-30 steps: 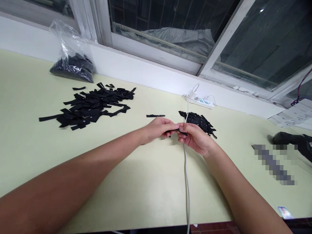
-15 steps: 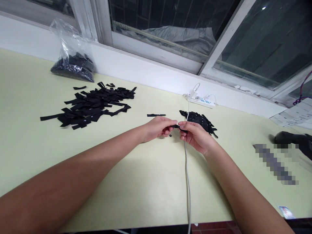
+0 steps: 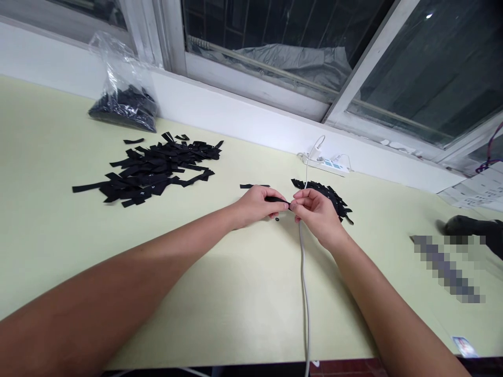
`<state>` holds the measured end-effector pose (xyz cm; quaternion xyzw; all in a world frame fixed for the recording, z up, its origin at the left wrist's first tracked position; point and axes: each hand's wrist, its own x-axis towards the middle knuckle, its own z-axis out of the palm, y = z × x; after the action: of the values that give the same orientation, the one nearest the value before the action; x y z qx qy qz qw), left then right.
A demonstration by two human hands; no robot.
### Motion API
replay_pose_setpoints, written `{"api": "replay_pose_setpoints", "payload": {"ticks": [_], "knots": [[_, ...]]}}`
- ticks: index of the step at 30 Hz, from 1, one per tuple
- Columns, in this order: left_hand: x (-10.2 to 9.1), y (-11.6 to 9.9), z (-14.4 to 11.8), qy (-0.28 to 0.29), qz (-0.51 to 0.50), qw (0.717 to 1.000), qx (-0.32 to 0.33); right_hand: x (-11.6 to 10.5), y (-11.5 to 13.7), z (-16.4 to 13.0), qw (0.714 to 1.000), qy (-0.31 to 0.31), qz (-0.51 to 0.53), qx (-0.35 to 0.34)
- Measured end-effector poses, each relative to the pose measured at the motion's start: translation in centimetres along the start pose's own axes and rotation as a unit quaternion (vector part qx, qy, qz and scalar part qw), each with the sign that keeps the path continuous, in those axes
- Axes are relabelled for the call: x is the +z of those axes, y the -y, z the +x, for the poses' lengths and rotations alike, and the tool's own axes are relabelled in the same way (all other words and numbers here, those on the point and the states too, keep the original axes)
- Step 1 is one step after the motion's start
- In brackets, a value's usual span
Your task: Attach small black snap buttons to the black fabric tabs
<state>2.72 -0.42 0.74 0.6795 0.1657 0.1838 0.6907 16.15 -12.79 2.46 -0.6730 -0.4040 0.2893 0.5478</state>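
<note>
My left hand (image 3: 257, 205) and my right hand (image 3: 316, 214) meet at the middle of the pale green table (image 3: 204, 272), pinching a small black fabric strip (image 3: 278, 200) between their fingertips. Just behind my right hand lies a small heap of folded black strips (image 3: 332, 196). A larger scatter of flat black strips (image 3: 153, 167) spreads over the table's left part. One single strip (image 3: 251, 186) lies behind my left hand. A tiny dark bit (image 3: 277, 219) rests on the table under my fingers.
A clear plastic bag of black pieces (image 3: 123, 102) leans at the wall, far left. A white cable (image 3: 304, 283) runs from the front edge to a power strip (image 3: 326, 165) below the window. Papers (image 3: 477, 188) and a dark object (image 3: 469, 228) sit at the right.
My right hand has turned over and closed in on the strip; both hands shifted slightly away from me. The view has drifted a little to the left.
</note>
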Motion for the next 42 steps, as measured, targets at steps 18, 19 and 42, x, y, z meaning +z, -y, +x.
{"api": "replay_pose_setpoints", "payload": {"ticks": [18,19,42], "knots": [[-2.0,0.5,1.1,-0.169,0.006,0.985,0.019,-0.5,-0.4,-0.3,0.954,-0.004,-0.282,-0.103],[-1.9,0.5,1.1,-0.165,0.009,0.986,0.019,-0.5,-0.3,-0.3,0.953,-0.011,-0.282,-0.107],[-1.7,0.3,1.1,-0.14,0.02,0.99,0.014,0.9,-1.1,-0.2,0.874,0.09,-0.448,-0.168]]}}
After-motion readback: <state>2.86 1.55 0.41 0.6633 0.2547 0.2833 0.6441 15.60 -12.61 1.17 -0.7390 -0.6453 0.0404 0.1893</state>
